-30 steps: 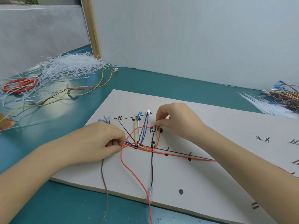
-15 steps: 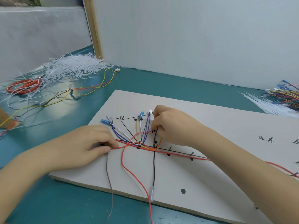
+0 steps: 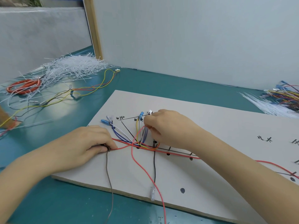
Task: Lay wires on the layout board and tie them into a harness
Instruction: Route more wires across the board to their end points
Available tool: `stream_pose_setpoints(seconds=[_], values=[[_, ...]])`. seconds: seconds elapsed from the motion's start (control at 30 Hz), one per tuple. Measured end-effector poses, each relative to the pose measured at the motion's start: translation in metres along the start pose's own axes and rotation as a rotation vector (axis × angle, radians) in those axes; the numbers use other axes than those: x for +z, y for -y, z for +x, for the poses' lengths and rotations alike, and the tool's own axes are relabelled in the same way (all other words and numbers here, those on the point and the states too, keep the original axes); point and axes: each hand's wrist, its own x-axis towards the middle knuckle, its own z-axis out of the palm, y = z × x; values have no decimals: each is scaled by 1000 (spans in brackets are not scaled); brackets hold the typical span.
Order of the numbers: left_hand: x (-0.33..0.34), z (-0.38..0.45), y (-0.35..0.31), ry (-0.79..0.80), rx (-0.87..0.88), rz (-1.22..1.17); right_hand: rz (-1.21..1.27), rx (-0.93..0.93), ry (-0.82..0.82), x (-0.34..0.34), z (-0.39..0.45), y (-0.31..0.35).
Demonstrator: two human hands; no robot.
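A white layout board (image 3: 202, 120) with black drawn lines and marks lies on the teal table. Several coloured wires (image 3: 142, 143) cross at a junction near its left end, fanning up to blue and white terminals (image 3: 141, 114). My left hand (image 3: 87, 141) rests on the board's left part and pinches a red wire (image 3: 123, 147) and a brown wire (image 3: 110, 175) between thumb and fingers. My right hand (image 3: 168, 126) is just right of the junction and pinches the red-orange wire loop near the terminals. A red wire (image 3: 145, 172) trails off the board's front edge.
A heap of white cable ties (image 3: 72, 68) with red-handled scissors (image 3: 24, 86) lies at the far left, loose wires (image 3: 68, 94) beside it. More wires (image 3: 284, 96) and cable ties (image 3: 265, 105) sit at the far right. A white wall panel stands behind the board.
My right hand moved up towards the terminals, pulling the red-orange loop tighter. My left hand slid left along the red wire, uncovering the blue and white wires at the board's left.
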Motion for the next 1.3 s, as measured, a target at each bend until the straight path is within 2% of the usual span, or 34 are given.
stream_pose_setpoints(seconds=[0.33,0.5,0.7,0.8,0.97,1.17,1.3], values=[[2,-3,1,-31,0,-28,-111,-61,-9,4,-27,18],[2,-2,1,-16,0,-3,-90,-81,-42,4,-34,26],[-2,-1,4,5,1,8,-135,-150,-238,13,-53,30],[-3,-3,5,-5,-23,-21,-158,-138,-217,12,-64,26],[-9,9,-5,7,-36,57,-62,-149,-180,10,-74,20],[5,56,-39,-8,112,-16,-10,-125,-91,8,-87,8],[20,93,-53,100,136,-5,13,-133,-79,3,-100,4]])
